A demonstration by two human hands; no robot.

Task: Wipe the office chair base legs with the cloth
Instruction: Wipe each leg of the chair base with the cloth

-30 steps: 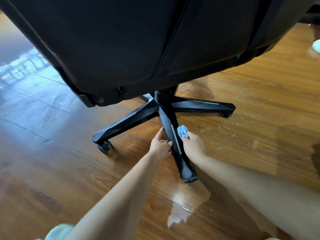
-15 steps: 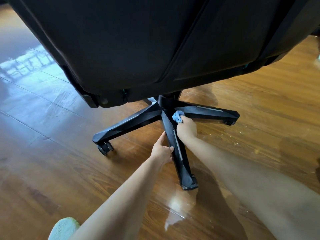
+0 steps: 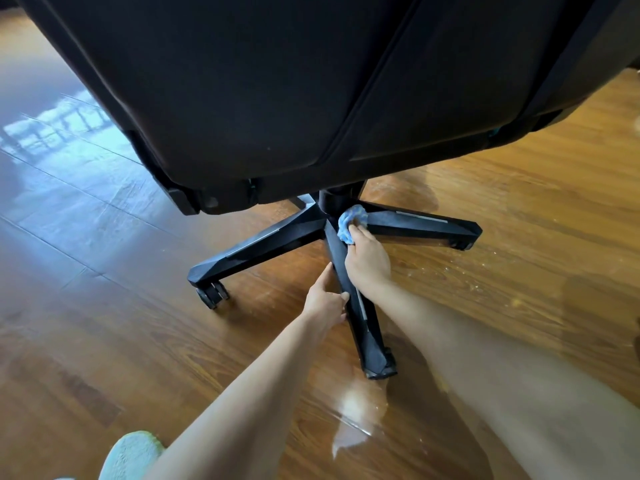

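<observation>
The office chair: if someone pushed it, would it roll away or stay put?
Probably it rolls easily: a caster shows under the left-side leg, and the wooden floor looks glossy. The left hand holding the near leg may be steadying it while the right hand presses the cloth. Its base spreads wide, so tipping seems unlikely.

Black office chair base (image 3: 334, 202), angular legs spreading from its hub: 6 o'clock leg (image 3: 367, 334), 8 o'clock leg (image 3: 263, 244) on a caster, 3 o'clock leg (image 3: 422, 223); small light-blue cloth (image 3: 351, 218) bunched against the hub at the 3 o'clock leg's root.
</observation>
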